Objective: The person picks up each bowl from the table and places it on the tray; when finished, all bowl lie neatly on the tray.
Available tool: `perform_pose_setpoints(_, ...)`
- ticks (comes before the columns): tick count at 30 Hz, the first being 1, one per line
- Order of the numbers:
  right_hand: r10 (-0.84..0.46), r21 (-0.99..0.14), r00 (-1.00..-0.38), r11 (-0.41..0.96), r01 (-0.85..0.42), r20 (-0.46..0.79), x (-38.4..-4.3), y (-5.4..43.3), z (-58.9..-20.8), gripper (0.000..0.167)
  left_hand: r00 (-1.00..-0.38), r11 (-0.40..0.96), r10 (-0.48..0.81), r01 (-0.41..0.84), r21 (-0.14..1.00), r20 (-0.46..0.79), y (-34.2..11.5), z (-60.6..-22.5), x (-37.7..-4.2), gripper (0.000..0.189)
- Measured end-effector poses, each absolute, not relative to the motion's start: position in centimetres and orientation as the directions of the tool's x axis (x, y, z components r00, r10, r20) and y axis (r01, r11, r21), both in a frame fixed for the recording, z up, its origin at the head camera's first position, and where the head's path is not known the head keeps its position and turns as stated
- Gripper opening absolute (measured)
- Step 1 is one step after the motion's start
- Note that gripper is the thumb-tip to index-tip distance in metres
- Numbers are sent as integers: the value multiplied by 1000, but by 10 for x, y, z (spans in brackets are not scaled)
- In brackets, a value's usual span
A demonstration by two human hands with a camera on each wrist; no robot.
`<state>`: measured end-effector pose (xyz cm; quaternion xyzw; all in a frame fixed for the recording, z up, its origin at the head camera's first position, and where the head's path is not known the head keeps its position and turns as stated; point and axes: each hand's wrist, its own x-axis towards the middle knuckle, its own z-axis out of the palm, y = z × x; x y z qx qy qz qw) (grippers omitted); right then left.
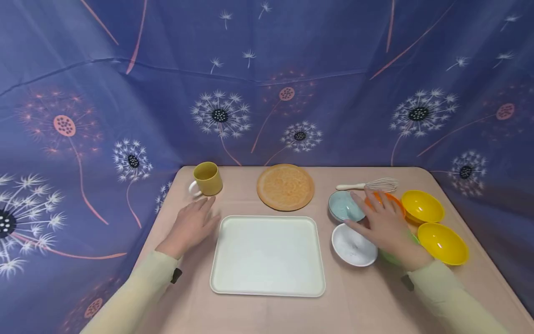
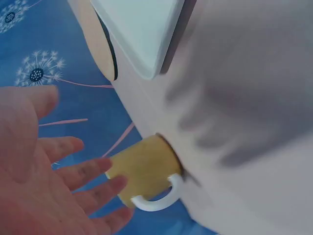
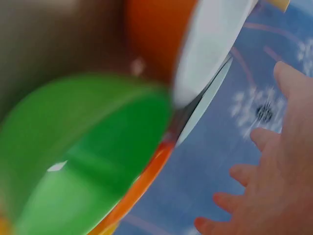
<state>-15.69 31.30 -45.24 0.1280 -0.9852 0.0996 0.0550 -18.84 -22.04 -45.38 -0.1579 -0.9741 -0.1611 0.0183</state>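
Both hands, the left hand (image 1: 189, 227) and the right hand (image 1: 388, 227), lie wide, fingers loosely spread, with nothing gripped. On the left side of the tabletop (image 1: 271, 317), an upright yellow mug (image 1: 212, 184) stands near the far edge, its white handle facing left and near. Left fingertips reach just to its near side; whether they touch it, I cannot tell. Next comes a pale rectangular tray (image 1: 267, 255), near and central, with a round tan disc (image 1: 285, 187) lying flat beyond it. To the right, a light blue bowl (image 1: 344, 206) sits on the far side of a white bowl (image 1: 354, 246). A whisk (image 1: 385, 185) lies farther back, handle to the left. Over an orange bowl (image 1: 400, 207) and a green bowl (image 3: 122, 147) spreads the right hand, partly hiding both; contact is unclear. Farthest right are a far yellow bowl (image 1: 422, 206) and a near yellow bowl (image 1: 443, 244).
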Motion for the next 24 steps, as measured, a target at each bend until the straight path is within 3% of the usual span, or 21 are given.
perform_pose_setpoints(9, -9, -147, -1000, 989, -12, 22, -115, 431, -465, 99, -980, 820, 186, 115, 561, -70, -229, -489, -158, 40)
perform_pose_setpoints(13, 82, -150, -997, 985, 80, 9, -97, 473, -474, 104, -984, 780, 153, 61, 623, -95, -229, -505, -144, 32)
perform_pose_setpoints(24, 133, -208, -990, 968, 138, -36, -66, 504, -492, 116, -988, 737, 137, 55, 674, -70, -220, -524, -139, 29)
